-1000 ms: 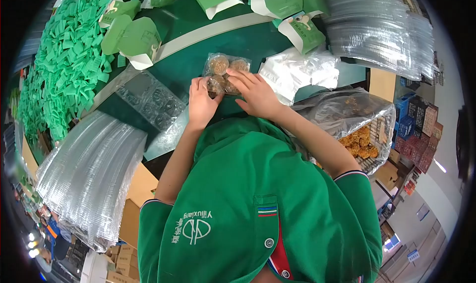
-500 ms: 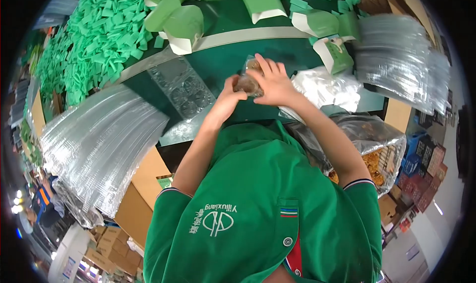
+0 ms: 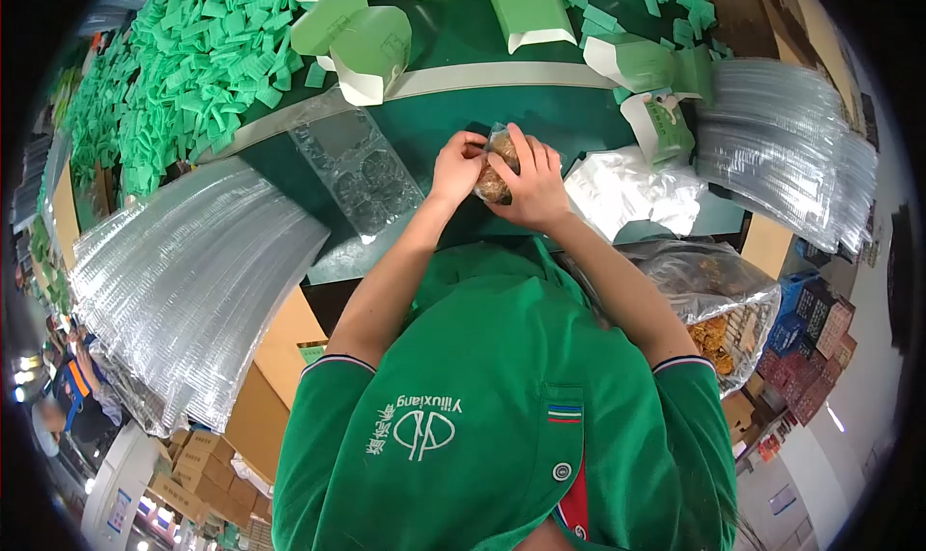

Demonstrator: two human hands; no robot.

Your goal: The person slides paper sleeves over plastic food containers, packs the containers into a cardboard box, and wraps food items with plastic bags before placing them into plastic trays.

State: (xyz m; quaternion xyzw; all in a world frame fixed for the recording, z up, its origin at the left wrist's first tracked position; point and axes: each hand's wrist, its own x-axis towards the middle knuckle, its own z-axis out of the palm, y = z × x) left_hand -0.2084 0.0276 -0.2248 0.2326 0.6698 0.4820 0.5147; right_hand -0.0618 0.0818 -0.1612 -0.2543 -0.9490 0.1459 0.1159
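A clear plastic pack of round brown balls (image 3: 499, 186) is held above the green work surface, tilted on its side. My right hand (image 3: 536, 179) is wrapped round its right side, fingers over the top. My left hand (image 3: 458, 168) is closed at the pack's left edge, with thumb and fingertips pinched on the plastic. Left of my hands an open, clear tray (image 3: 371, 179) with round hollows lies on the surface. White plastic bags (image 3: 637, 192) lie to the right of my right hand.
Green cartons (image 3: 526, 9) stand beyond a pale rail (image 3: 482, 78). Green packets (image 3: 203, 68) are heaped at the upper left. Stacked clear trays (image 3: 193, 281) fan out at left, more (image 3: 772, 136) at right. A plastic-lined basket (image 3: 762, 324) holds brown food. A person (image 3: 72, 397) is at far left.
The pack has been lifted from lying flat and turned on its side between my hands. My left hand has moved from underneath to the pack's left edge. The head view has shifted.
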